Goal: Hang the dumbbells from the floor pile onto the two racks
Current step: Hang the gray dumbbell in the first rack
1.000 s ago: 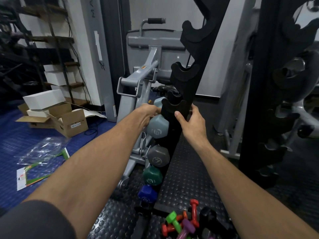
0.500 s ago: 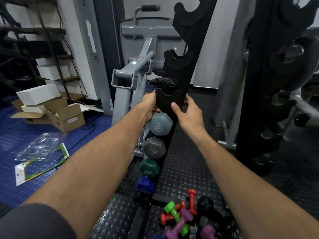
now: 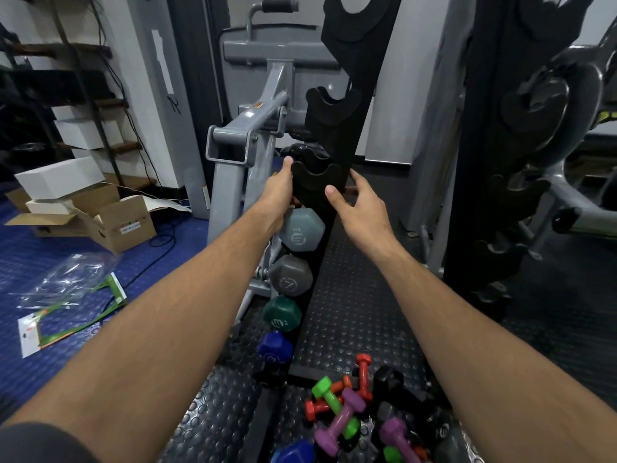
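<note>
A black notched rack point(image 3: 337, 105) stands ahead, a second black rack point(image 3: 480, 162) to its right. Down the near rack's left side hang a blue-grey dumbbell point(image 3: 302, 233), a grey one point(image 3: 290, 275), a green one point(image 3: 282, 314) and a blue one point(image 3: 275, 349). My left hand point(image 3: 278, 188) presses against the left side of the cradle just above the blue-grey dumbbell, its fingers hidden behind the rack. My right hand point(image 3: 357, 208) is spread at the cradle's right side, thumb on its front. The floor pile point(image 3: 344, 412) of small coloured dumbbells lies below my right forearm.
A grey weight machine point(image 3: 247, 135) stands right behind the near rack on the left. Cardboard boxes point(image 3: 110, 218) and plastic wrapping point(image 3: 66, 289) lie on the blue floor at left. Black studded mats point(image 3: 354, 295) cover the floor between the racks.
My left hand has come up off the blue-grey dumbbell's head to the side of the cradle above it. The right hand stays at the cradle. The view has tipped down, showing more of the pile.
</note>
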`<action>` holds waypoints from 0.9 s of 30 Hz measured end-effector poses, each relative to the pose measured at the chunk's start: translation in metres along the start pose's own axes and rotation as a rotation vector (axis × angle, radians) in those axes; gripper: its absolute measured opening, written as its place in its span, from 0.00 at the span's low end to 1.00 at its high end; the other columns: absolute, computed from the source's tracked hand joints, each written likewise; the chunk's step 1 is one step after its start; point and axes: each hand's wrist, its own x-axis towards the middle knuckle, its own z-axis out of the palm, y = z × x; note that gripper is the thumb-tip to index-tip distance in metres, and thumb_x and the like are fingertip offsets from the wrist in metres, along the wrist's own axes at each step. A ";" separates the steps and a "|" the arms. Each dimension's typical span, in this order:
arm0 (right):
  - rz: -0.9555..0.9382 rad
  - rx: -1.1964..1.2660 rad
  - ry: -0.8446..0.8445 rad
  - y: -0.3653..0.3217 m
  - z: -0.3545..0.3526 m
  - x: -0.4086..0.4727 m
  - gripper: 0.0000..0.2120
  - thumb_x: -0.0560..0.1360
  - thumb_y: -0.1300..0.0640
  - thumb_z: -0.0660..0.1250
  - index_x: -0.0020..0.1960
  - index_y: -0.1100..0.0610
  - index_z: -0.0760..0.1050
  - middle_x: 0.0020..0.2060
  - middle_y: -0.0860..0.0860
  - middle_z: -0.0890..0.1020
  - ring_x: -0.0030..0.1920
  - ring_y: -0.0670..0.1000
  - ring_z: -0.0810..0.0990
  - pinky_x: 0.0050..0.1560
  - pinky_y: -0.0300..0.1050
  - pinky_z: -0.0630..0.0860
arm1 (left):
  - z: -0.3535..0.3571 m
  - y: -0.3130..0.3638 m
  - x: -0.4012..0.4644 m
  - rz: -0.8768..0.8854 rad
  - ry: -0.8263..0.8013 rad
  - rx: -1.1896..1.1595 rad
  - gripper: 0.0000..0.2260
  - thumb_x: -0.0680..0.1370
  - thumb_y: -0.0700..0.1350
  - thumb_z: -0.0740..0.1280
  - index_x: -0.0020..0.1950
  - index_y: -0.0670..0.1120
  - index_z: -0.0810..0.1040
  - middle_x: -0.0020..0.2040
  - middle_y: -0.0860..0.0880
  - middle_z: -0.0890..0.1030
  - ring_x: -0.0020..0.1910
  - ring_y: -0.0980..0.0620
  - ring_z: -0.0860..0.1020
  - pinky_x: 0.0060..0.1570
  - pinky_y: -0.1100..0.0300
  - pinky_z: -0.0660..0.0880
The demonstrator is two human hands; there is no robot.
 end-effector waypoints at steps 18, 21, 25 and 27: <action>0.172 -0.005 -0.045 0.066 -0.017 -0.082 0.33 0.80 0.37 0.64 0.82 0.45 0.60 0.66 0.42 0.77 0.51 0.32 0.76 0.40 0.27 0.70 | -0.011 -0.099 -0.119 0.416 0.347 -0.029 0.11 0.83 0.50 0.64 0.57 0.47 0.82 0.52 0.50 0.85 0.54 0.54 0.82 0.54 0.56 0.78; 0.224 0.006 -0.061 0.087 -0.016 -0.104 0.33 0.80 0.37 0.64 0.81 0.46 0.61 0.65 0.43 0.77 0.53 0.32 0.76 0.43 0.28 0.69 | -0.004 -0.135 -0.135 0.399 0.292 -0.006 0.09 0.83 0.49 0.65 0.56 0.46 0.82 0.52 0.48 0.85 0.54 0.50 0.82 0.55 0.50 0.79; 0.318 0.021 -0.079 0.118 -0.014 -0.139 0.32 0.80 0.38 0.65 0.80 0.46 0.63 0.64 0.44 0.78 0.54 0.34 0.75 0.46 0.30 0.69 | 0.006 -0.181 -0.153 0.281 0.237 -0.008 0.09 0.80 0.54 0.65 0.52 0.52 0.82 0.49 0.49 0.84 0.51 0.48 0.82 0.56 0.45 0.77; 0.373 0.013 -0.089 0.135 -0.012 -0.157 0.31 0.81 0.39 0.65 0.80 0.47 0.63 0.64 0.44 0.78 0.54 0.33 0.75 0.46 0.29 0.68 | 0.012 -0.205 -0.164 0.199 0.199 0.010 0.10 0.78 0.56 0.65 0.52 0.53 0.82 0.49 0.51 0.84 0.50 0.49 0.82 0.55 0.48 0.77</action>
